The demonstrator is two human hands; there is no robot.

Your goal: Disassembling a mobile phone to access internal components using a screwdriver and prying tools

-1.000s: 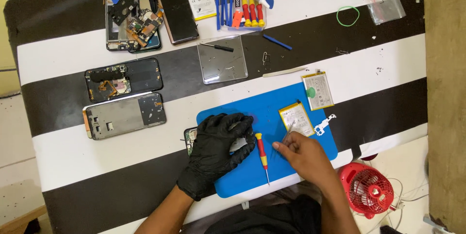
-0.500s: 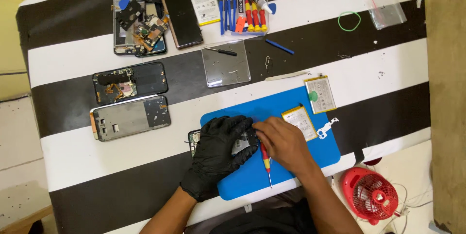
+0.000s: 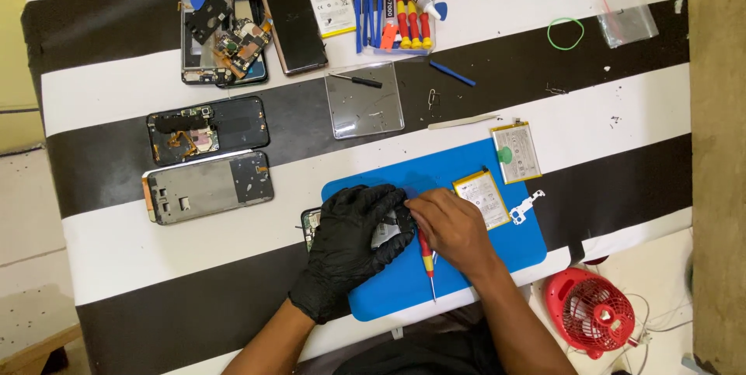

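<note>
Black-gloved left hand (image 3: 353,247) atop phone (image 3: 312,223) — pinned

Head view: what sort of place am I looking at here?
Most likely a small phone repair bench. Opened phones lie on a striped table, a clear tray of screwdrivers stands at the far edge, and loose batteries rest by the blue work mat.

One head-worn camera looks almost straight down on the striped desk (image 3: 622,118) from above the person's seat. It stands high enough to take in the whole width of the desk, with floor at both sides. Both forearms enter from the bottom edge, near the middle.
</note>
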